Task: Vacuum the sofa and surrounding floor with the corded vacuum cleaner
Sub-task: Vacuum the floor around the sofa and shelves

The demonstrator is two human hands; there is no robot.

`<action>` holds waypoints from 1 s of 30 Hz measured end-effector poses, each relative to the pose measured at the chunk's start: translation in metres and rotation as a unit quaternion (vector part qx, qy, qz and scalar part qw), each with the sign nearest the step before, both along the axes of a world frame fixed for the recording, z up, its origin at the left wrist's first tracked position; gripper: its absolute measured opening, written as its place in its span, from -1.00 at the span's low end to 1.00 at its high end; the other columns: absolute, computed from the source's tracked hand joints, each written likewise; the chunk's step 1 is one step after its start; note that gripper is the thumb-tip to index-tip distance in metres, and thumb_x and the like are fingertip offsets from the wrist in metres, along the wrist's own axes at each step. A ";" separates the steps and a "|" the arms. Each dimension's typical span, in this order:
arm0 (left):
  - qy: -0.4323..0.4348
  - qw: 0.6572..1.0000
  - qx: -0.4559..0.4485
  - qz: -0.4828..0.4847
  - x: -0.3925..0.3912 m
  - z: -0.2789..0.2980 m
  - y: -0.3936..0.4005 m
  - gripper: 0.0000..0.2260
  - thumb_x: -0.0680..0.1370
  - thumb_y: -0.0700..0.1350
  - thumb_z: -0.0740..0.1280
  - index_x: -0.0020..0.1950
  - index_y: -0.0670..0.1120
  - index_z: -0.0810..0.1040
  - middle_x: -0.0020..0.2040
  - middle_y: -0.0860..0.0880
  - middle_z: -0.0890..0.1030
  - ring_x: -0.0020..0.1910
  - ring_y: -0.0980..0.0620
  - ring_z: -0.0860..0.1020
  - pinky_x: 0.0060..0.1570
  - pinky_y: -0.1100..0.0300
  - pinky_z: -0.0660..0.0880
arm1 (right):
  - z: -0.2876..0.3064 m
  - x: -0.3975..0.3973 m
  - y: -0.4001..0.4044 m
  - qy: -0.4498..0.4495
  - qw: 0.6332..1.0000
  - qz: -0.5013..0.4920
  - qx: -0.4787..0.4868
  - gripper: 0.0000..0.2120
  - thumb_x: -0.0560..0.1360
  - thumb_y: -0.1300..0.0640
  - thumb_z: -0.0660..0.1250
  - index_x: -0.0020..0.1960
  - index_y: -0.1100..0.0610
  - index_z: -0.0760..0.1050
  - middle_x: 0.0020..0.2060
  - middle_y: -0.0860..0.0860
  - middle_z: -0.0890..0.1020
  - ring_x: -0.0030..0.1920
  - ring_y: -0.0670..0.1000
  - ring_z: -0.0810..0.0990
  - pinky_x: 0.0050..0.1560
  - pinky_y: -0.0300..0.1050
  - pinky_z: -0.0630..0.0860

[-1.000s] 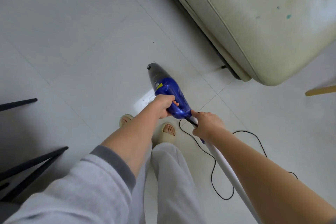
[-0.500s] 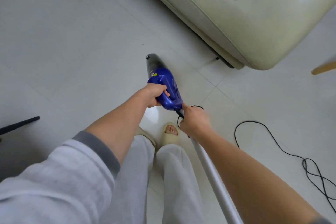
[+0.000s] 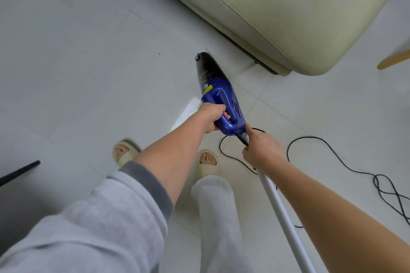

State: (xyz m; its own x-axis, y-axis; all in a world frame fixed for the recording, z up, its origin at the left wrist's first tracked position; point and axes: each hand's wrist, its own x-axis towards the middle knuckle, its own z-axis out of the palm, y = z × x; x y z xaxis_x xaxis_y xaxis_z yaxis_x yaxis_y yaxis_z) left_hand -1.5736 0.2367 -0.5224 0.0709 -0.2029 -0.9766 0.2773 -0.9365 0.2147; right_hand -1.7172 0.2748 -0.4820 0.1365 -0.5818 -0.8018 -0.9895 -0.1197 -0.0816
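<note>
A blue vacuum cleaner (image 3: 224, 99) with a dark front canister points away from me over the white tiled floor (image 3: 88, 73). My left hand (image 3: 211, 118) grips its blue loop handle. My right hand (image 3: 260, 149) holds the top of the white tube (image 3: 281, 213) where it joins the back of the blue body. The black cord (image 3: 328, 153) runs from that joint and loops over the floor to the right. The cream sofa (image 3: 277, 6) fills the upper right, its corner just beyond the vacuum's front.
My two feet in beige slippers (image 3: 207, 162) stand under the vacuum. A black bar (image 3: 20, 172) juts in at the left edge. A wooden leg (image 3: 393, 61) shows at the right edge. The cord tangles at the lower right.
The view has shifted so the sofa sits higher and the cord's tangle at the right has come into sight. Both hands keep their hold, and the vacuum's front now points nearer the sofa's corner.
</note>
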 end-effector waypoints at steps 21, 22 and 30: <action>-0.037 0.969 -0.021 -0.243 0.114 0.000 -0.033 -0.80 0.60 -0.25 0.14 -0.21 -0.16 0.41 -0.32 -0.05 0.47 -0.34 0.06 0.47 -0.16 0.14 0.53 | -0.008 0.138 0.028 -0.034 0.976 -0.213 -0.019 -0.54 0.44 0.21 0.21 0.31 0.03 0.27 -0.19 0.06 0.54 -0.20 0.15 0.46 -0.28 -0.13 0.34; -0.036 0.966 -0.023 -0.254 0.111 0.000 -0.033 -0.80 0.60 -0.25 0.14 -0.22 -0.16 0.41 -0.33 -0.05 0.47 -0.35 0.06 0.47 -0.16 0.14 0.53 | -0.007 0.137 0.031 -0.034 0.975 -0.217 -0.022 -0.53 0.44 0.21 0.21 0.33 0.02 0.25 -0.19 0.06 0.54 -0.20 0.15 0.45 -0.29 -0.13 0.33; -0.010 0.952 -0.026 -0.304 0.074 -0.003 -0.019 -0.80 0.61 -0.24 0.12 -0.21 -0.16 0.40 -0.29 -0.04 0.48 -0.30 0.06 0.48 0.04 0.13 0.50 | -0.005 0.111 0.054 -0.010 0.967 -0.253 -0.039 -0.53 0.43 0.20 0.21 0.33 0.02 0.24 -0.20 0.06 0.53 -0.20 0.16 0.45 -0.28 -0.10 0.34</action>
State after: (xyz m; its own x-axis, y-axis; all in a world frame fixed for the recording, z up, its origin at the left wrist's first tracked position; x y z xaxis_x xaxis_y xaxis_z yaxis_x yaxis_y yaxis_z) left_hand -1.5000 0.2176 -0.5258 -0.0571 -0.2594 -0.9641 -0.3165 -0.9111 0.2639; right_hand -1.6063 0.3291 -0.4874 -0.1662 -0.6372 -0.7525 -0.9211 0.3729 -0.1123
